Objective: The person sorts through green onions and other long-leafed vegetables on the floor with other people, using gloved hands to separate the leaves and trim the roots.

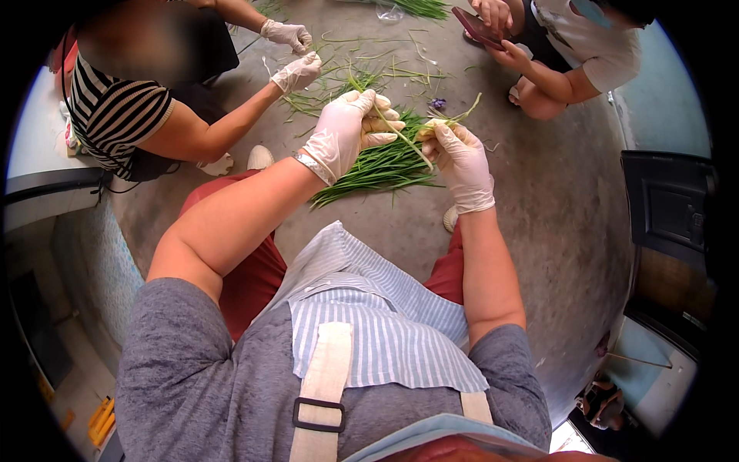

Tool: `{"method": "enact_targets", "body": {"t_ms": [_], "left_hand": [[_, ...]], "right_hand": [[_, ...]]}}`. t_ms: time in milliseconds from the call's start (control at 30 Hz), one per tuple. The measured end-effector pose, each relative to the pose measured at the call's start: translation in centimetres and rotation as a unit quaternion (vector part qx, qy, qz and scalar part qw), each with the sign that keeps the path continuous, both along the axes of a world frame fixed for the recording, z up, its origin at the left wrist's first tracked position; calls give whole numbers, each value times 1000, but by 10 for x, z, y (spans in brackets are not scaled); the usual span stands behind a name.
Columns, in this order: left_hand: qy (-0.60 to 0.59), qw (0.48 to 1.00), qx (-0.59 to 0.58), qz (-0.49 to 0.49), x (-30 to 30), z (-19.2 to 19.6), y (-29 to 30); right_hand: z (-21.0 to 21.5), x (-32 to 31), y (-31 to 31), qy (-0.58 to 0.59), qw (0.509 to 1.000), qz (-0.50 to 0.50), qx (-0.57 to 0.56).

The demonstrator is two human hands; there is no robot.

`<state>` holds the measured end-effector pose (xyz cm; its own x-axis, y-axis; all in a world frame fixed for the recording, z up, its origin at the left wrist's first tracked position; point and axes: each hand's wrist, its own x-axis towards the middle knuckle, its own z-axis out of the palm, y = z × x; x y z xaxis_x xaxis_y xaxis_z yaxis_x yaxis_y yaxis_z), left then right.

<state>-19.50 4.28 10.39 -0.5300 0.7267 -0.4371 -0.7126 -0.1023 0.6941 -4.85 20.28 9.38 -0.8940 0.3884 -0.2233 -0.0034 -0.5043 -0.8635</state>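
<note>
Both my hands wear thin white gloves and are raised over a heap of long green chives [369,171] on the floor. My left hand [342,135] pinches a long pale-green chive stalk [402,137] between thumb and forefinger, its other fingers loosely apart. The stalk slants down to the right, toward my other hand. Closed at the fingertips, my right hand [460,158] grips some yellowish chive leaves [465,114], whose ends stick out up and to the right. Exactly what lies between those fingertips is partly hidden.
Loose chive scraps [392,71] litter the concrete floor [531,231] ahead. At left a co-worker in a striped shirt [123,108] also has gloved hands [296,71] over scraps. Another person at right holds a dark red phone [479,29]. More chives [419,8] lie at the far edge.
</note>
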Motion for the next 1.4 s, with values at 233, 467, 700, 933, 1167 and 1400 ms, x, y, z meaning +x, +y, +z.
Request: {"method": "enact_targets", "body": {"t_ms": [233, 467, 700, 933, 1167, 1400], "left_hand": [[57, 988, -11, -143, 8, 2, 9], [122, 979, -56, -156, 8, -10, 15], [39, 994, -24, -97, 7, -7, 16], [92, 988, -31, -118, 8, -11, 19], [95, 987, -29, -124, 8, -14, 19], [40, 994, -26, -97, 9, -11, 20]], "right_hand": [[-8, -4, 8, 2, 999, 19, -48], [-9, -7, 6, -10, 999, 19, -31], [-8, -11, 7, -14, 999, -45, -7], [-12, -13, 10, -50, 990, -39, 125], [0, -17, 1, -41, 989, 1, 140], [-8, -16, 5, -66, 984, -9, 163]]}}
